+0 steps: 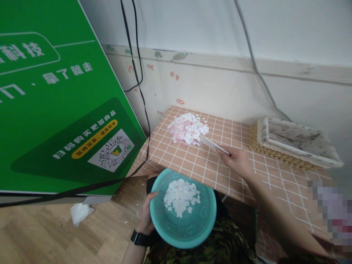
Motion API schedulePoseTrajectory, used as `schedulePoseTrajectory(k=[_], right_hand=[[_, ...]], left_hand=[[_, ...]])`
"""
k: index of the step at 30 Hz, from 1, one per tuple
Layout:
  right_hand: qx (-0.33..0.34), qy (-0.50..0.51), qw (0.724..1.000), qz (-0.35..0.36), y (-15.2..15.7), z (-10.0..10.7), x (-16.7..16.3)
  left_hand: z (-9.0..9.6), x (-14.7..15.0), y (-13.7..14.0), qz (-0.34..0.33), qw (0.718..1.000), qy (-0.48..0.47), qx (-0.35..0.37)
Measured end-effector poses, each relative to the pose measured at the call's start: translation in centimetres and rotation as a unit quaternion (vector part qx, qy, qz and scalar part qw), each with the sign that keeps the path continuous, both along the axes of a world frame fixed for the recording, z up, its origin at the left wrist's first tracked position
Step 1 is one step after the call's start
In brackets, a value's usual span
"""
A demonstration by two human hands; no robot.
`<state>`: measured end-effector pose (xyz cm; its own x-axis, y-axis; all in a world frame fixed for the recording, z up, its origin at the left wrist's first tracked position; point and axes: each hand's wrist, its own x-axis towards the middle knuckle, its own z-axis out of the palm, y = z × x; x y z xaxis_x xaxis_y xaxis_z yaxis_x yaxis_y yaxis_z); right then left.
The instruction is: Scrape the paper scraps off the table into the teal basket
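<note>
My left hand (148, 212) grips the left rim of a round teal plastic basket (205, 220), which sits on my lap below the table edge. Small white paper pieces (180, 198) lie in the basket. On the checked tablecloth (189, 161) rests a larger heap of white and pinkish paper pieces (188, 128). My right hand (235, 158) is closed around a thin, flat white card-like piece (213, 145). Its far end is at the near right edge of the heap. Whether it touches the heap I cannot tell.
A cloth-lined wicker basket (297, 143) stands on the table at the right. A large green sign panel (68, 91) leans at the left, with black cables (143, 95) hanging past it. A white plastic bag (81, 212) lies on the wooden floor. The wall (214, 84) borders the table's back.
</note>
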<state>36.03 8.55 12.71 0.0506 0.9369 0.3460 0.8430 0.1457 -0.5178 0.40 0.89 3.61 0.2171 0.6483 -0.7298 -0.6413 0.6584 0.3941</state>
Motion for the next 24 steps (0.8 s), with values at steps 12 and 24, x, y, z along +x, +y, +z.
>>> schedulePoseTrajectory(k=[12, 24], right_hand=[[-0.038, 0.017, 0.997, 0.071, -0.4, 0.8, 0.3], [-0.018, -0.003, 0.993, 0.113, 1.1, 1.5, -3.2]], left_hand=[[-0.2, -0.6, -0.2, -0.004, 1.0, 0.001, 0.004], [-0.2, -0.7, -0.2, -0.01, 1.0, -0.009, 0.006]])
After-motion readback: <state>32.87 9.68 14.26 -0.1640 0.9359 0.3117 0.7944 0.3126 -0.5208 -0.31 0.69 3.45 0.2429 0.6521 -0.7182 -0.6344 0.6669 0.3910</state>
